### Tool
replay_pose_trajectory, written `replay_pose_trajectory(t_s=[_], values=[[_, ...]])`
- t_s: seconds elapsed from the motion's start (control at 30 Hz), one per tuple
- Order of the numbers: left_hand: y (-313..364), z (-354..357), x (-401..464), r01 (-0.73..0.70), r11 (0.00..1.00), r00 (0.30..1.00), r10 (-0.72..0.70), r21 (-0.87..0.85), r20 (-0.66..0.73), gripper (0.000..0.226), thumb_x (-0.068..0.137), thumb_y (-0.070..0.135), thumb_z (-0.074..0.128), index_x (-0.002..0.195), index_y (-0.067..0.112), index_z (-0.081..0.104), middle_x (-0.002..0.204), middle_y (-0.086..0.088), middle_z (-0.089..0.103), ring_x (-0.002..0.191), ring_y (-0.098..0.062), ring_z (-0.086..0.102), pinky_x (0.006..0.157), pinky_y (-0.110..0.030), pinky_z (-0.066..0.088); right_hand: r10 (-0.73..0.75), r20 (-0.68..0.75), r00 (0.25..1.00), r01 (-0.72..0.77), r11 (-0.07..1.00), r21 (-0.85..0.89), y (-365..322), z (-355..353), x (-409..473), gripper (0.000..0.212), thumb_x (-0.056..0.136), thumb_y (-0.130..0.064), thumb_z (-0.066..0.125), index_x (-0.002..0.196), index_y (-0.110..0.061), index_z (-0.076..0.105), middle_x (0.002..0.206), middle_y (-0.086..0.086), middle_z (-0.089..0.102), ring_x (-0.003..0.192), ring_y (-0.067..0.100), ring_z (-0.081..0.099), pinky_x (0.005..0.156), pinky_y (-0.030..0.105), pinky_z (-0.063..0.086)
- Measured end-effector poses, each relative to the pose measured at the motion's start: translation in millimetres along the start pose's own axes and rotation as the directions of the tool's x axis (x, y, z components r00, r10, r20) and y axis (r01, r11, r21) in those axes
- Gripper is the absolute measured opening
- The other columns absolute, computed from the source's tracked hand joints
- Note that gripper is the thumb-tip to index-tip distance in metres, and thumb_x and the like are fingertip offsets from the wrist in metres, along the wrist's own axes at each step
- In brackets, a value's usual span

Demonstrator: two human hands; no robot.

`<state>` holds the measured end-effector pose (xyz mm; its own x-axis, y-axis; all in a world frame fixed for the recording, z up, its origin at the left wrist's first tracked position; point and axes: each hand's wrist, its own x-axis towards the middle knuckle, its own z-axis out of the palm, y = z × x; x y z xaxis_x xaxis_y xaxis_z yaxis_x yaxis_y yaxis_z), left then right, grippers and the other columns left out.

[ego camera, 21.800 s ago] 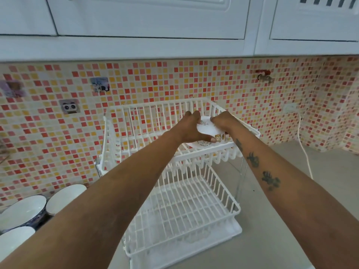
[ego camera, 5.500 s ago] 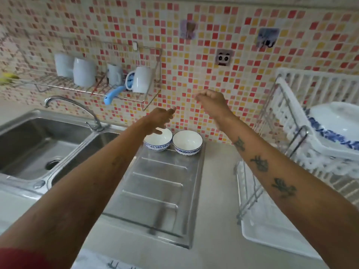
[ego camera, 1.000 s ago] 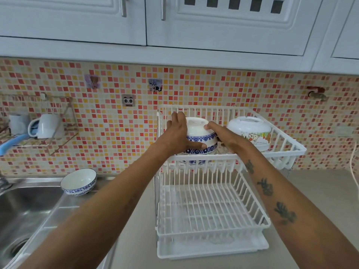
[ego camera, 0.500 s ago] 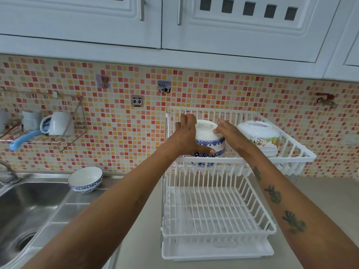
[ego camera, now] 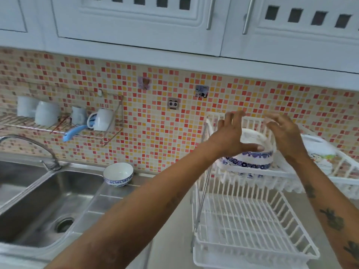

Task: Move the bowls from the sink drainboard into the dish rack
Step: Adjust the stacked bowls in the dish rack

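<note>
- Both hands, left hand (ego camera: 228,135) and right hand (ego camera: 285,135), are hovering open-fingered over the upturned bowl (ego camera: 250,156) in the dish rack (ego camera: 252,232).
- Left of the rack, another bowl (ego camera: 118,174) is sitting on the steel drainboard (ego camera: 108,199) below the mosaic tiles (ego camera: 155,121).

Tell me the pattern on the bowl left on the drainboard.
White bowl with a blue patterned band outside, seen in the head view.

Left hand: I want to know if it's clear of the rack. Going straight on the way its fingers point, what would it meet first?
Probably the dish rack's back rail, then the tiled wall; the left hand is open and depth is unclear.
</note>
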<state>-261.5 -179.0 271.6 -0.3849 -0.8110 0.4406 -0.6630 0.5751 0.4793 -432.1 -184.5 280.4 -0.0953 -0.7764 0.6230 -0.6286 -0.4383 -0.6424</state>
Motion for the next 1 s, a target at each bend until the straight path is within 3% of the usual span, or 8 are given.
replay_pose_trajectory(t_s=[0.17,0.3,0.47,0.53,0.63,0.77,0.83,1.0], values=[[-44,-46,-29,0.105,0.976,0.982,-0.132,-0.191,-0.134,0.08,0.086,0.056,0.058,0.144,0.012,0.025,0.146,-0.011,0.029,0.133,-0.031,0.037,0.108,-0.042,0.038,-0.089,0.073,0.993,0.077,0.984,0.159,-69,47,3,0.029,0.096,-0.021,0.049,0.121,-0.017,0.063,0.133,0.005,0.056,0.116,0.017,0.054,0.094,0.023,0.039],[-95,-82,-56,0.276,0.851,0.903,-0.389,-0.447,-0.183,0.056,0.094,0.047,0.052,0.13,0.007,0.04,0.133,-0.011,0.048,0.109,-0.022,0.058,0.075,-0.027,0.045,-0.059,0.152,0.987,0.016,0.963,0.268,-110,113,2,0.027,0.097,-0.016,0.046,0.117,-0.019,0.064,0.126,-0.001,0.058,0.111,0.008,0.052,0.086,0.012,0.038],[-171,-119,-109,0.455,0.794,0.839,-0.534,-0.402,-0.104,0.033,0.098,0.047,0.044,0.092,0.015,0.05,0.097,-0.008,0.056,0.079,-0.013,0.053,0.069,-0.023,0.044,0.004,0.321,0.947,-0.111,0.942,0.316,-143,213,-9,0.025,0.098,-0.019,0.046,0.116,-0.019,0.065,0.132,-0.002,0.058,0.111,0.006,0.049,0.093,0.026,0.039],[-206,-131,-131,0.553,0.733,0.78,-0.623,-0.396,-0.065,0.037,0.099,0.046,0.042,0.095,0.011,0.053,0.102,-0.014,0.056,0.081,-0.016,0.053,0.075,-0.028,0.048,0.022,0.418,0.908,-0.172,0.93,0.325,-148,254,-15,0.026,0.099,-0.019,0.046,0.117,-0.016,0.064,0.133,-0.002,0.057,0.112,0.006,0.047,0.098,0.027,0.039],[-257,-142,-164,0.705,0.586,0.629,-0.777,-0.4,-0.031,0.058,0.098,0.047,0.044,0.133,0.001,0.047,0.13,-0.015,0.053,0.116,-0.031,0.054,0.095,-0.045,0.049,0.087,0.56,0.824,-0.3,0.905,0.301,-145,314,-24,0.027,0.098,-0.018,0.048,0.119,-0.012,0.064,0.135,0.0,0.056,0.112,0.008,0.047,0.096,0.026,0.036],[-320,-138,-196,0.782,0.472,0.509,-0.86,-0.407,-0.02,0.043,0.098,0.045,0.046,0.104,0.004,0.057,0.107,-0.014,0.056,0.094,-0.026,0.055,0.095,-0.044,0.049,0.29,0.76,0.581,-0.547,0.831,0.101,-127,398,-36,0.041,0.095,-0.028,0.052,0.132,-0.01,0.055,0.139,0.004,0.052,0.124,0.022,0.049,0.091,0.034,0.038],[-345,-131,-201,0.793,0.43,0.474,-0.881,-0.431,-0.006,0.039,0.098,0.044,0.046,0.097,0.008,0.057,0.101,-0.013,0.054,0.09,-0.024,0.053,0.085,-0.04,0.049,0.358,0.836,0.415,-0.638,0.77,-0.013,-118,435,-45,0.046,0.094,-0.032,0.053,0.136,-0.012,0.051,0.128,0.006,0.05,0.108,0.021,0.05,0.08,0.032,0.04],[-408,-108,-203,0.805,0.231,0.377,-0.91,-0.547,0.17,0.053,0.1,0.045,0.041,0.137,0.007,0.044,0.136,-0.014,0.052,0.119,-0.034,0.052,0.09,-0.042,0.044,0.508,0.824,0.25,-0.705,0.679,-0.205,-80,504,-58,0.056,0.094,-0.036,0.053,0.144,-0.014,0.039,0.122,0.003,0.038,0.096,0.019,0.043,0.073,0.029,0.041]])
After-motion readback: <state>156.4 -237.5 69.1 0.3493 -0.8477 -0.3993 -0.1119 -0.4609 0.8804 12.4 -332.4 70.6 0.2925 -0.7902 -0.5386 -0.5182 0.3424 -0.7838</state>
